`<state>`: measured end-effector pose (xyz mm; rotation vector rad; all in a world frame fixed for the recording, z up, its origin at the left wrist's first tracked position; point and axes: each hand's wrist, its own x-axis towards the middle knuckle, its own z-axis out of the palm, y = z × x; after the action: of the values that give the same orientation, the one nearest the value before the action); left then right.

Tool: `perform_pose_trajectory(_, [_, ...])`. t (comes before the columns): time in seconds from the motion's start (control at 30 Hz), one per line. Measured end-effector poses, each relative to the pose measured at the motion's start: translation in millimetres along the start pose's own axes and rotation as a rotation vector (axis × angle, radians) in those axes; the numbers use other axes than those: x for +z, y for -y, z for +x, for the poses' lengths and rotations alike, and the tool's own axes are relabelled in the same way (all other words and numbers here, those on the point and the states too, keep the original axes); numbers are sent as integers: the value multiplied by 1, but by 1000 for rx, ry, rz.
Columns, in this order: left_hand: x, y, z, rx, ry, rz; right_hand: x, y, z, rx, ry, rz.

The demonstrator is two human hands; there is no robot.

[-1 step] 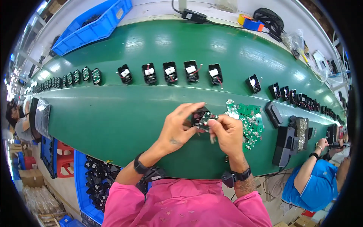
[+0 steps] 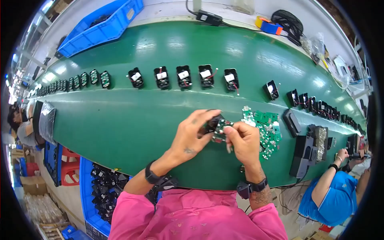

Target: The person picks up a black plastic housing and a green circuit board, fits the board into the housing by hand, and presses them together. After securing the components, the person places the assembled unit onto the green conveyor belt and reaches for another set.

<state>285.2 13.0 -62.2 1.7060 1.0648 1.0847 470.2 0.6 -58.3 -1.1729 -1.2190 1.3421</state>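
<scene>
Head view: left hand (image 2: pixel 191 134) and right hand (image 2: pixel 244 141) together above the green bench (image 2: pixel 120 120), both clenched on one small black housing (image 2: pixel 211 123) with a green circuit board (image 2: pixel 221 129) pressed against it, held between the fingertips just clear of the surface. Just right of the hands, a heap of loose green boards (image 2: pixel 267 127); beyond, a row of black housings (image 2: pixel 184 77) across the bench, and a blue bin (image 2: pixel 102 28) at the far edge.

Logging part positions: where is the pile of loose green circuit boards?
In the head view, the pile of green circuit boards lies on the green belt, just right of the right hand.
</scene>
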Motion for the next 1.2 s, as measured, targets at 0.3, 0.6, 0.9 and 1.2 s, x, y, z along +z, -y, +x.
perform_pose_trajectory(0.3, [11, 4, -5, 14, -12, -41, 1, -3, -4, -46, 86, -257])
perform_pose_trajectory(0.6, [18, 7, -6, 109, -219, 76, -4, 9, 1, -199, 108, -405])
perform_pose_trajectory(0.9, [12, 1, -2, -119, 39, -215, -7, 5, 2, -98, -46, -326])
perform_pose_trajectory(1.2, [13, 5, 0, -118, -3, -399, 4, -7, 6, -168, -66, -348])
